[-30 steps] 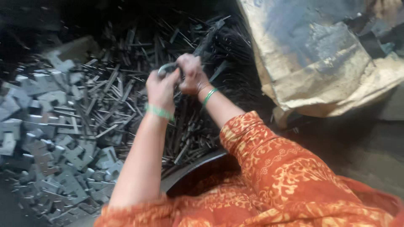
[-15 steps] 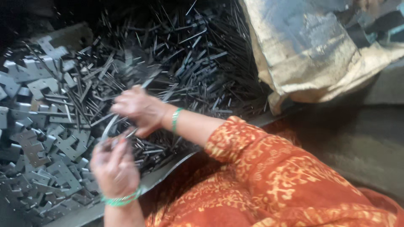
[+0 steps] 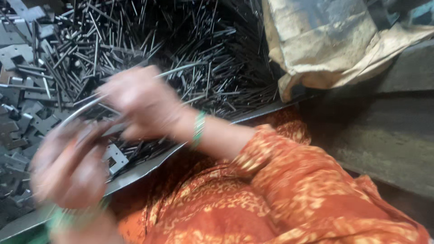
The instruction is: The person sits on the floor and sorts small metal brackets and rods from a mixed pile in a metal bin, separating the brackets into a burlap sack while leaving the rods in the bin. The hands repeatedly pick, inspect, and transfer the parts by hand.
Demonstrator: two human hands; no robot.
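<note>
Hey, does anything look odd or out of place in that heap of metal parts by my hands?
One thing: the thin rod passing by both hands is bent into a curve, while the heaped rods look straight. The left hand and right hand are too blurred to show the grip.

1. Two hands, both blurred: the left hand (image 3: 70,169) and the right hand (image 3: 140,106).
2. One curved metal rod (image 3: 83,107) between them.
3. Two green bangles (image 3: 198,129), one on each wrist.
4. One worn sack (image 3: 325,40).
5. Thin metal rods (image 3: 203,58): a heap, too many to count.
6. Flat notched metal plates (image 3: 18,122): a heap, too many to count.
</note>
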